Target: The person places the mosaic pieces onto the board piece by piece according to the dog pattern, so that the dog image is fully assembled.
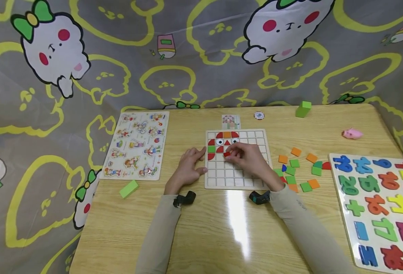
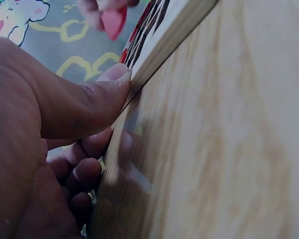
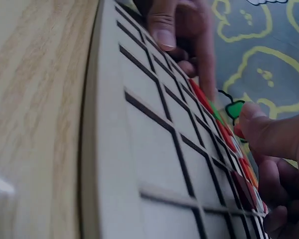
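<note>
A white grid board [image 1: 218, 182] lies on the table, with red, orange, green and eye-marked tiles in its upper left cells. Over the grid, my right hand [image 1: 251, 158] pinches a small red tile [image 1: 227, 154] between thumb and fingertips; the tile's exact shape is partly hidden. That red tile [image 2: 113, 22] also shows at the top of the left wrist view. My left hand [image 1: 187, 169] rests at the board's left edge, its thumb [image 2: 97, 94] touching the side and its other fingers loosely bent, holding nothing.
Loose orange, green, red and blue tiles [image 1: 295, 163] lie right of the board. A picture card [image 1: 231, 121] and a round chip [image 1: 259, 115] sit behind it. A figure puzzle [image 1: 143, 152], number puzzle [image 1: 369, 198], green blocks [image 1: 129, 189] and pink pig [image 1: 352, 133] stand around.
</note>
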Tool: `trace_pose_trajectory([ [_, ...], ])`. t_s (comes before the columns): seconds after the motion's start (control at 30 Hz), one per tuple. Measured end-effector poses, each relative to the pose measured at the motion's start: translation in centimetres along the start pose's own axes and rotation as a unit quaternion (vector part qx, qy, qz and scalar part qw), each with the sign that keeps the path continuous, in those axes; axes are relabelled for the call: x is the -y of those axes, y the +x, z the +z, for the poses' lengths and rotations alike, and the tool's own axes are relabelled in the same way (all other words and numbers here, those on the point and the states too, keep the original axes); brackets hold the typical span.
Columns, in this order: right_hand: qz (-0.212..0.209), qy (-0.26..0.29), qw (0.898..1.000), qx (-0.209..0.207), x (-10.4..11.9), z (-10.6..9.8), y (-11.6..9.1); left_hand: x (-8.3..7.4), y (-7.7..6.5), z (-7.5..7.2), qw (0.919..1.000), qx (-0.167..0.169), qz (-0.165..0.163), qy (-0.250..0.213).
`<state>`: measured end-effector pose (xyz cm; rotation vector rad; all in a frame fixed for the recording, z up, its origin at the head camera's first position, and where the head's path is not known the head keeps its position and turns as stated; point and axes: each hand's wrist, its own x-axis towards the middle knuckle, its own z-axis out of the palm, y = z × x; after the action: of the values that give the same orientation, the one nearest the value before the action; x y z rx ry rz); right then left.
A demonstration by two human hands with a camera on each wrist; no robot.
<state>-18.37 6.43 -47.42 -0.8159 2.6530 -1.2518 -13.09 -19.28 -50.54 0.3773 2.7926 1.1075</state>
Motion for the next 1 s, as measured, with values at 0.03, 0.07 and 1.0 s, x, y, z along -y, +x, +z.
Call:
trace_pose_trajectory([
  [0.03, 0.000, -0.003, 1.000, 0.004, 0.2, 0.4, 0.2, -0.1, 0.0, 0.0, 1.0000, 0.000, -0.001, -0.001],
  [0.07, -0.001, -0.004, 1.000, 0.008, 0.4, 0.7, 0.4, -0.1, 0.0, 0.0, 1.0000, 0.000, -0.001, 0.000],
  [1.0, -0.013, -0.131, 0.991, -0.012, 1.3, 2.3, 2.0, -0.2, 0.0, -0.1, 1.0000, 0.002, 0.002, 0.000],
])
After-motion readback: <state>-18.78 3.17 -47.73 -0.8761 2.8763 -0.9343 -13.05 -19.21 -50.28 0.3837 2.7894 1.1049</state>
